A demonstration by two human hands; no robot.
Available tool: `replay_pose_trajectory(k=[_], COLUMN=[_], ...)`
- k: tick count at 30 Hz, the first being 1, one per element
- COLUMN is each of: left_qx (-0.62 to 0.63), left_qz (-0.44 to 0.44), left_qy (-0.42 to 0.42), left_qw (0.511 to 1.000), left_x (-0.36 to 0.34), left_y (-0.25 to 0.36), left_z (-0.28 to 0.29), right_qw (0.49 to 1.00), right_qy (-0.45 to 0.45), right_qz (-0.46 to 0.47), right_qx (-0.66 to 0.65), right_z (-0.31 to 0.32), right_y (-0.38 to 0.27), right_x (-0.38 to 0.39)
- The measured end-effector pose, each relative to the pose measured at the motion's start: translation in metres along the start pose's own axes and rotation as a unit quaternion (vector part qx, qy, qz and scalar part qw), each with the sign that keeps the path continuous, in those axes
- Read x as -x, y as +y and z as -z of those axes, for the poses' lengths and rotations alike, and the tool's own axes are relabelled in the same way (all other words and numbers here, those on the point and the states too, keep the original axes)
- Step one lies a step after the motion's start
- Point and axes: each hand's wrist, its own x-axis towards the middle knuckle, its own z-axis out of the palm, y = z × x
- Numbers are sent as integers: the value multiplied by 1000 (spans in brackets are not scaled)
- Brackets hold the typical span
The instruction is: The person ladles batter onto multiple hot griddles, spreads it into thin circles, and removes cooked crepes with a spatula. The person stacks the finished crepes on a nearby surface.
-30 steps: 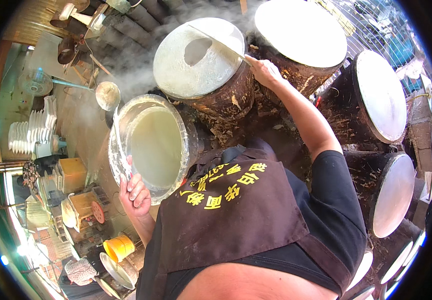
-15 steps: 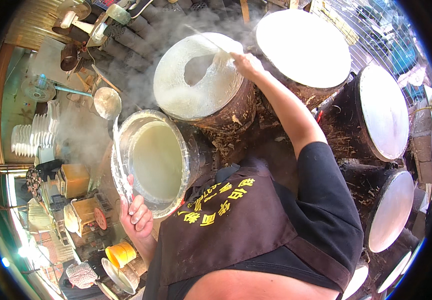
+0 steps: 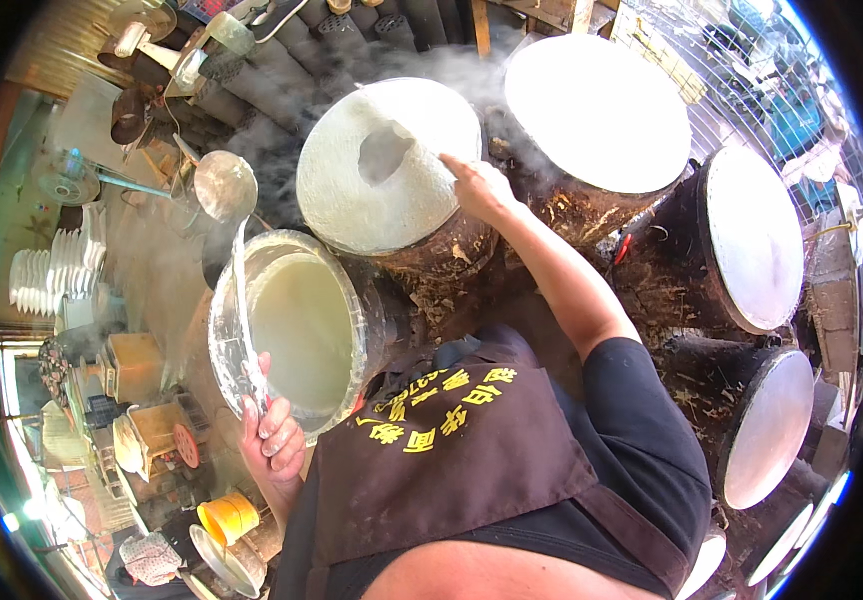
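Observation:
My left hand [image 3: 274,440] is closed around the handle of a long metal ladle [image 3: 226,187], its bowl raised beyond a pot [image 3: 220,345] of pale, milky liquid [image 3: 302,325]. My right hand [image 3: 482,188] reaches forward to the near right side of a white, wet-looking round sheet [image 3: 352,215] on top of a steaming drum [image 3: 457,252]. Between its fingers is a thin stick [image 3: 402,121], hard to make out against the white. A grey hole or bare patch shows in the sheet, beside the stick.
Several more drums with white round tops stand to the right, the nearest top [image 3: 597,112] beside the steaming one. Dark cylindrical briquettes [image 3: 337,50] are stacked behind. At left are a fan [image 3: 67,178], a yellow bucket [image 3: 229,518] and wooden boxes [image 3: 135,365]. Steam blurs the far side.
My right hand has lowered the stick toward the sheet and come slightly nearer. The sheet's hole looks smaller. My left hand still holds the ladle; the whole view has shifted slightly.

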Motion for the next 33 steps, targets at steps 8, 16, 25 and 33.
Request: replay_pose_trajectory(k=[8,16,25,33], left_qx=[-17,-13,-9,5], left_qz=[-6,-24,-27,-22], left_qy=[26,29,48,70], left_qw=[1000,999,998,997], left_x=[8,26,42,49], left_y=[-1,-6,-21,-31], left_z=[1,8,1,-1], right_qw=[997,996,997,994], right_qy=[61,30,-47,-60], right_qz=[42,-72,-44,86], right_qx=[38,48,-35,33], right_z=[-29,12,15,-6], right_y=[-13,0,-15,-22], right_x=[30,30,27,15])
